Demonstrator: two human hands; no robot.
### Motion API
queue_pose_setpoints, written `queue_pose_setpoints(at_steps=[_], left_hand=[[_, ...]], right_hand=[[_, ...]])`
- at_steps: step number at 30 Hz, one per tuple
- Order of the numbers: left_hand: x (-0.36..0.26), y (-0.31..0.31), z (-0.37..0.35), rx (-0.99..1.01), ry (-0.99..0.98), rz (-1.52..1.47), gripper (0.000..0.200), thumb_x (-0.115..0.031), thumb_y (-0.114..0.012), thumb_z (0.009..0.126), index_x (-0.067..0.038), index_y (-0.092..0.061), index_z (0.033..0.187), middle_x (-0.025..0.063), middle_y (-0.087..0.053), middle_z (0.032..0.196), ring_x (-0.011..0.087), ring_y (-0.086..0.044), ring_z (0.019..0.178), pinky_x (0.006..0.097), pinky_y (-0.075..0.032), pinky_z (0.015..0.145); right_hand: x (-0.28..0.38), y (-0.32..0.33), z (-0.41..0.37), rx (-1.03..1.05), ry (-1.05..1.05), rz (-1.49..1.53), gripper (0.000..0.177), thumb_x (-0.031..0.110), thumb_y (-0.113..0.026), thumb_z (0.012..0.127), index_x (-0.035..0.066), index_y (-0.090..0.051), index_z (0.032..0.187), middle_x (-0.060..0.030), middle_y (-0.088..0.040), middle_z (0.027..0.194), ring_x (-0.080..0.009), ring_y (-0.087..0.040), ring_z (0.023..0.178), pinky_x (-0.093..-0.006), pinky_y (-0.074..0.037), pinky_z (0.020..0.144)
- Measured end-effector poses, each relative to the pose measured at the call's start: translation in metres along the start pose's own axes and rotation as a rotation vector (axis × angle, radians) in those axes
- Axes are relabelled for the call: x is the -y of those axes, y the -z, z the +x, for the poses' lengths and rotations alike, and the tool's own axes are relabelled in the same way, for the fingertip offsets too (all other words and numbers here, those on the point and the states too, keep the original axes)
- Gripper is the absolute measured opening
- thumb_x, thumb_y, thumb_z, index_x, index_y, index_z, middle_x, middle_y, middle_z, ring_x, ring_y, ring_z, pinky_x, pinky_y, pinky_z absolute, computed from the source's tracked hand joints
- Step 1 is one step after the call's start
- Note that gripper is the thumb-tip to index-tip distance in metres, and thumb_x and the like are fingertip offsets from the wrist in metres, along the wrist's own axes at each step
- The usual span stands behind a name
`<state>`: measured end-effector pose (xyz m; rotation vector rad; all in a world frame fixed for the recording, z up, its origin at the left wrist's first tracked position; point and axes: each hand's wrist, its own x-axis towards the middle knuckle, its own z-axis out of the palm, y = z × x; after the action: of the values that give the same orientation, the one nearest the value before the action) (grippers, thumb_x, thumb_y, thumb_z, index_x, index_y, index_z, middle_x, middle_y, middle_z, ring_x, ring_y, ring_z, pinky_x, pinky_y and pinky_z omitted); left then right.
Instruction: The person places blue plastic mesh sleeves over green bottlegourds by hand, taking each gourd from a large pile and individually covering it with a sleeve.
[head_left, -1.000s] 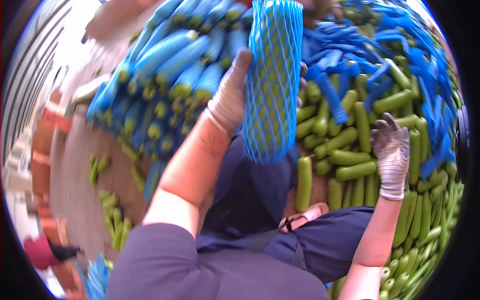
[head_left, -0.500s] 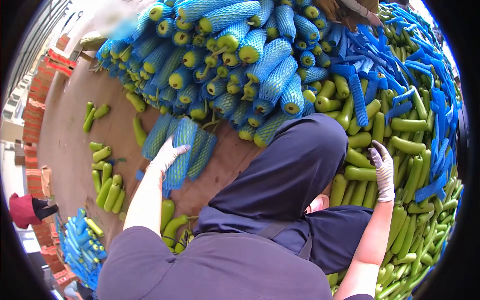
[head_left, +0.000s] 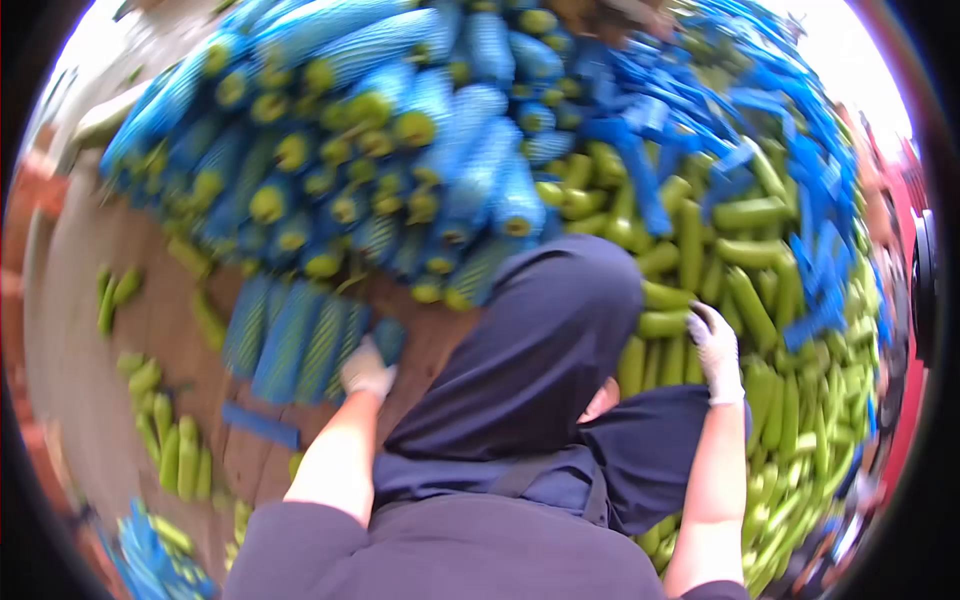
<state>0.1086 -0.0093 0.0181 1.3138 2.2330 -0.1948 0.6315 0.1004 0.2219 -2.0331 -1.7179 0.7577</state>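
My left hand, in a pale glove, rests at the right end of a row of green gourds in blue foam-net sleeves. Its fingers are smeared by motion and partly hidden against the last netted gourd. On the other side of my raised knee, my gloved right hand has its fingers bent round the end of a bare green gourd. That gourd lies among many others in the heap.
A tall stack of netted gourds rises in front. Loose blue net sleeves lie over the bare gourds at right. More bare gourds and a flat blue sleeve are on the floor at left.
My left hand has left the netted gourd it held in the row and moved to the row's right end. My right hand has lowered onto a bare gourd. The view has shifted and blurred.
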Motion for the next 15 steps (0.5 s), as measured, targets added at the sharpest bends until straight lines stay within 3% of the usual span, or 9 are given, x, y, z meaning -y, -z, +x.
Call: queue_pose_setpoints(at_steps=[2, 3, 5, 7, 9, 11, 13, 14, 15], left_hand=[[-0.003, 0.001, -0.009, -0.117, -0.095, 0.037, 0.074, -0.033, -0.077, 0.070, -0.002, -0.044, 0.129, 0.0203, -0.065, 0.099, 0.0361, -0.065, 0.091, 0.0458, -0.052, 0.078], [-0.009, 0.006, -0.012, -0.086, -0.097, 0.066, 0.078, -0.029, -0.078, 0.070, -0.001, -0.042, 0.133, 0.0199, -0.063, 0.107, 0.0346, -0.062, 0.099, 0.0437, -0.050, 0.084], [-0.003, -0.008, -0.007, -0.109, -0.120, 0.089, 0.088, -0.025, -0.078, 0.070, 0.000, -0.033, 0.141, 0.0196, -0.052, 0.126, 0.0342, -0.051, 0.117, 0.0415, -0.042, 0.099], [0.008, -0.025, 0.006, -0.107, -0.116, 0.133, 0.087, -0.024, -0.077, 0.071, -0.002, -0.032, 0.142, 0.0184, -0.051, 0.125, 0.0352, -0.051, 0.115, 0.0435, -0.043, 0.098], [0.013, -0.026, 0.015, -0.047, -0.119, 0.188, 0.079, -0.024, -0.073, 0.075, -0.003, -0.034, 0.141, 0.0189, -0.052, 0.124, 0.0358, -0.052, 0.114, 0.0433, -0.045, 0.096], [0.020, -0.025, 0.029, 0.029, -0.158, 0.256, 0.068, -0.027, -0.064, 0.083, -0.001, -0.036, 0.138, 0.0197, -0.053, 0.124, 0.0367, -0.055, 0.111, 0.0428, -0.046, 0.094], [0.057, -0.052, 0.074, 0.065, -0.241, 0.012, 0.058, -0.036, -0.050, 0.092, 0.006, -0.043, 0.131, 0.0270, -0.055, 0.120, 0.0398, -0.056, 0.110, 0.0458, -0.047, 0.091], [0.108, -0.103, 0.137, 0.218, -0.184, -0.304, 0.056, -0.038, -0.050, 0.092, 0.005, -0.048, 0.128, 0.0282, -0.055, 0.122, 0.0405, -0.056, 0.111, 0.0468, -0.047, 0.089], [0.094, -0.093, 0.132, 0.292, -0.201, -0.374, 0.053, -0.037, -0.054, 0.091, 0.004, -0.052, 0.125, 0.0211, -0.062, 0.117, 0.0334, -0.063, 0.100, 0.0418, -0.050, 0.085]], right_hand=[[0.028, 0.008, -0.021, -0.062, 0.017, -0.122, 0.042, 0.030, -0.062, 0.089, 0.002, -0.060, 0.120, -0.0161, -0.064, 0.117, -0.0251, -0.061, 0.109, -0.0341, -0.045, 0.095], [0.033, 0.015, -0.028, -0.097, 0.018, -0.152, 0.041, 0.029, -0.062, 0.089, 0.002, -0.061, 0.120, -0.0165, -0.064, 0.117, -0.0263, -0.061, 0.110, -0.0350, -0.045, 0.096], [0.017, 0.033, -0.041, -0.210, 0.025, -0.035, 0.039, 0.027, -0.064, 0.089, 0.002, -0.061, 0.119, -0.0137, -0.067, 0.110, -0.0238, -0.063, 0.103, -0.0328, -0.047, 0.093], [-0.002, 0.068, -0.064, -0.497, 0.050, 0.112, 0.036, 0.025, -0.064, 0.090, 0.003, -0.061, 0.119, -0.0087, -0.068, 0.100, -0.0176, -0.065, 0.089, -0.0291, -0.050, 0.083], [-0.042, 0.102, -0.095, -0.695, -0.125, 0.535, 0.033, 0.025, -0.063, 0.092, 0.005, -0.062, 0.118, -0.0035, -0.066, 0.094, -0.0094, -0.061, 0.079, -0.0242, -0.050, 0.073], [-0.086, 0.118, -0.137, -0.797, -0.346, 0.637, 0.033, 0.026, -0.063, 0.092, 0.006, -0.062, 0.118, -0.0024, -0.066, 0.092, -0.0066, -0.059, 0.075, -0.0226, -0.049, 0.069], [-0.131, 0.105, -0.184, -0.743, -0.486, 0.214, 0.037, 0.027, -0.061, 0.093, 0.001, -0.060, 0.119, -0.0048, -0.066, 0.097, -0.0111, -0.062, 0.082, -0.0244, -0.050, 0.074], [-0.142, 0.087, -0.210, -0.725, -0.500, 0.078, 0.041, 0.029, -0.062, 0.091, -0.001, -0.059, 0.119, -0.0127, -0.067, 0.104, -0.0220, -0.064, 0.094, -0.0310, -0.050, 0.084], [-0.143, 0.075, -0.233, -0.563, -0.588, -0.270, 0.046, 0.033, -0.063, 0.087, 0.000, -0.059, 0.119, -0.0203, -0.065, 0.111, -0.0333, -0.061, 0.105, -0.0380, -0.047, 0.094]])
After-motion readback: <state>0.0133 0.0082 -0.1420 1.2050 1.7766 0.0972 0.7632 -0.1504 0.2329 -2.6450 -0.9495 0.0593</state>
